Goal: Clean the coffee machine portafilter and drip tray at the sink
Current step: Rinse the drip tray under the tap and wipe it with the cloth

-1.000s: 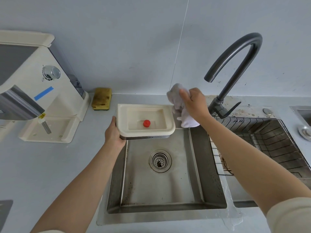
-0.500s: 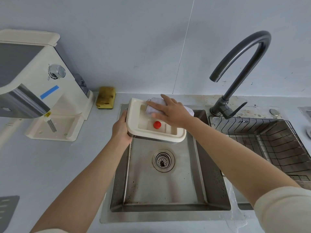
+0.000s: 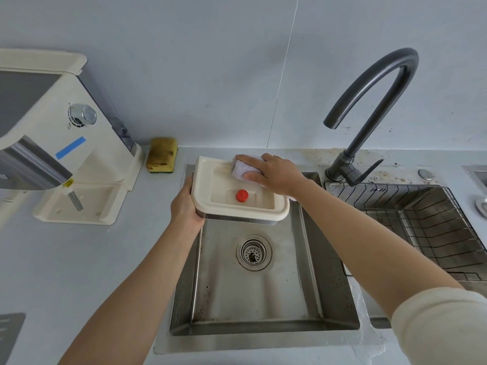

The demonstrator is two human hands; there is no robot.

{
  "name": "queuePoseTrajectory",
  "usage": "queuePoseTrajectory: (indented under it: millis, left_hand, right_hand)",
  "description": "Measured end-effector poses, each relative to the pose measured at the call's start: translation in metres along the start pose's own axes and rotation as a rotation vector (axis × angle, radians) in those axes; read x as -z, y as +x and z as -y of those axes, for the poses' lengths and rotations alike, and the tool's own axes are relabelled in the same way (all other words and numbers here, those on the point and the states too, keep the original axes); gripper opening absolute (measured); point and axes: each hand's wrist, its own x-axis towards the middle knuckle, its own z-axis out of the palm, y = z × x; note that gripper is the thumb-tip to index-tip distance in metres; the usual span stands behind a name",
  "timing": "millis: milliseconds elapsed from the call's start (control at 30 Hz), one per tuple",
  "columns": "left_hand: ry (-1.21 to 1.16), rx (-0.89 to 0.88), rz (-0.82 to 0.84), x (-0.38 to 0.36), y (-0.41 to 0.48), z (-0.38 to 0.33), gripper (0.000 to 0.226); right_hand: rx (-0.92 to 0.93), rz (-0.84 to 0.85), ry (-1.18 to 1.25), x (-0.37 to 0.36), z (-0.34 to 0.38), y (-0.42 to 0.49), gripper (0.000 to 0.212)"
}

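Note:
A cream drip tray [image 3: 208,180] with a red float [image 3: 242,195] in its well hangs over the back of the steel sink [image 3: 261,291]. My left hand [image 3: 184,206] grips the tray's left side. My right hand [image 3: 274,172] presses a pale cloth [image 3: 241,168] into the tray's far inner edge. The cream coffee machine [image 3: 52,133] stands at the left on the counter, its base empty where the tray fits. No portafilter is in view.
A dark curved tap [image 3: 369,106] rises at the sink's back right. A wire rack [image 3: 421,225] sits in the right basin. A worn yellow sponge [image 3: 161,158] lies against the wall between machine and sink. The grey counter [image 3: 92,272] runs along the left.
My right hand brought the cloth from beside the tap into the tray and now rubs its far inner edge. The tray has tilted slightly in my left hand.

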Motion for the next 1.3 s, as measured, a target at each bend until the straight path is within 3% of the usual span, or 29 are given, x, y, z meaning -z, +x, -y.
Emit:
queuePoseTrajectory:
  millis: [233, 433, 733, 967, 1167, 1300]
  left_hand:
    - [-0.034, -0.012, -0.024, 0.002, 0.003, -0.002, 0.015]
    - [-0.042, -0.023, -0.038, 0.001, 0.001, -0.002, 0.016]
    - [-0.126, -0.025, -0.084, 0.001, 0.008, -0.006, 0.015]
    - [-0.176, -0.049, -0.165, -0.006, 0.007, -0.008, 0.020]
    - [-0.214, -0.061, -0.170, -0.016, 0.003, 0.001, 0.018]
    - [-0.306, -0.030, -0.086, -0.032, 0.000, 0.006, 0.033]
  right_hand:
    - [-0.176, -0.009, 0.219, -0.005, -0.012, 0.000, 0.047]
    - [-0.337, -0.087, 0.589, -0.017, -0.013, -0.004, 0.049]
    - [-0.378, -0.135, 0.703, -0.030, -0.008, -0.011, 0.043]
    - [-0.402, -0.147, 0.769, -0.044, 0.004, -0.015, 0.024]
    - [-0.447, -0.355, 0.976, -0.042, 0.028, -0.021, 0.028]
    - [-0.381, -0.538, 1.081, -0.043, 0.059, -0.021, 0.049]
